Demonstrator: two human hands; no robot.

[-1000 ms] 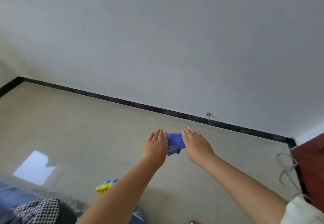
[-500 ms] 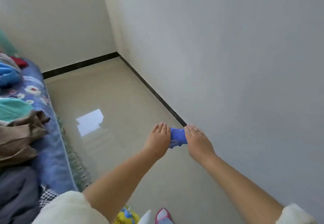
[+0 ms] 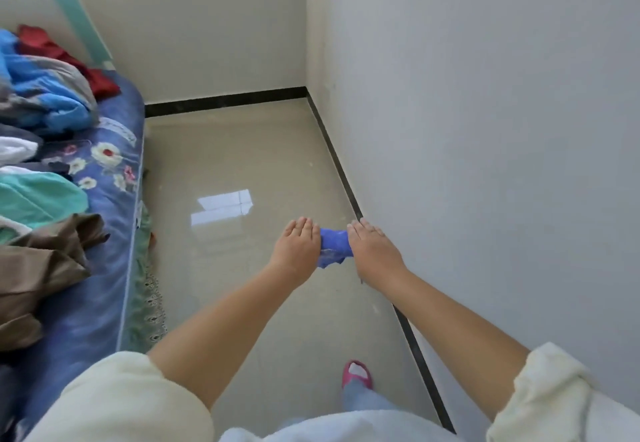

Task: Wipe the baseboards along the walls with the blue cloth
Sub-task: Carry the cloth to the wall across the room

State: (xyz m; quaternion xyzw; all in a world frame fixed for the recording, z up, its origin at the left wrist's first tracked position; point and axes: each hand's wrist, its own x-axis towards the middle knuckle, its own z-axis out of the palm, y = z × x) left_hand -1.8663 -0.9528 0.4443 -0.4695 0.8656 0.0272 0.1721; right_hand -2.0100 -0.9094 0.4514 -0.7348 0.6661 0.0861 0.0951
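Note:
The blue cloth is bunched up in the air between my two outstretched hands, above the glossy floor. My left hand grips its left end and my right hand grips its right end, backs of both hands up. The black baseboard runs along the foot of the right wall, just right of my right hand, and passes behind my right forearm. A second black baseboard runs along the far wall to the corner. The cloth touches neither.
A bed with a blue flowered cover and piled clothes fills the left side. Shiny beige floor lies between bed and right wall. My foot in a pink slipper stands near the right baseboard.
The view has swung left, from facing the wall to looking along it toward the corner, and the bed has come into sight. Both hands still hold the cloth the same way.

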